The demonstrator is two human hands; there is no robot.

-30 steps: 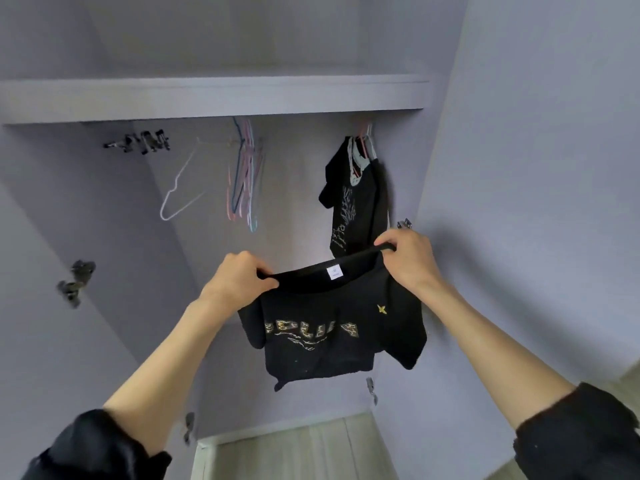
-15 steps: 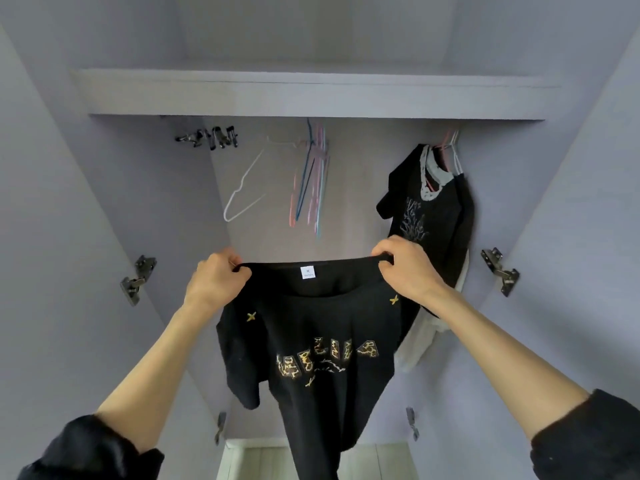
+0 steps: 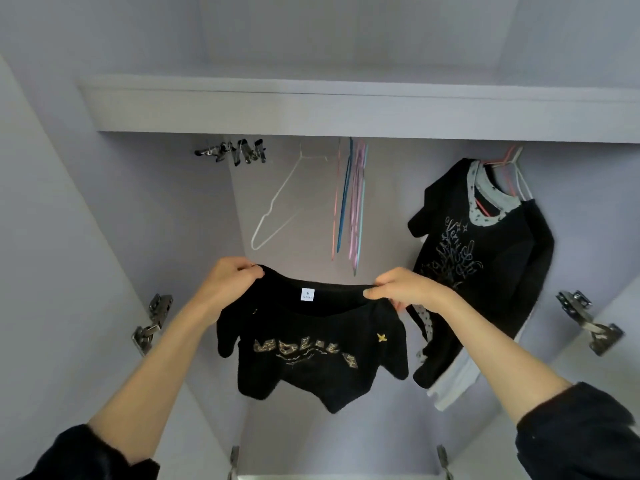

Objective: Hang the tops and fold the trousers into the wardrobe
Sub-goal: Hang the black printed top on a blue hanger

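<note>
Two hands hold one black top [image 3: 311, 344] spread open in front of the wardrobe [image 3: 346, 109], below its shelf. The left hand [image 3: 227, 284] has its fingers curled over the neckline at one shoulder, and the right hand [image 3: 403, 289] pinches the other shoulder between thumb and fingers. The top is short-sleeved, with gold lettering across the chest, a small gold star near one shoulder and a white size tag inside the collar. It sags between the grips and its hem bunches up, so it looks soft, light and limp; I judge the shoulder seams the best place to hold it, since anywhere lower would let it fold on itself. Above the top hang a bare white hanger [image 3: 277, 209] and a bunch of coloured hangers [image 3: 351, 206]. To the right of the top, another black top [image 3: 485, 265] with pale script already hangs.
</note>
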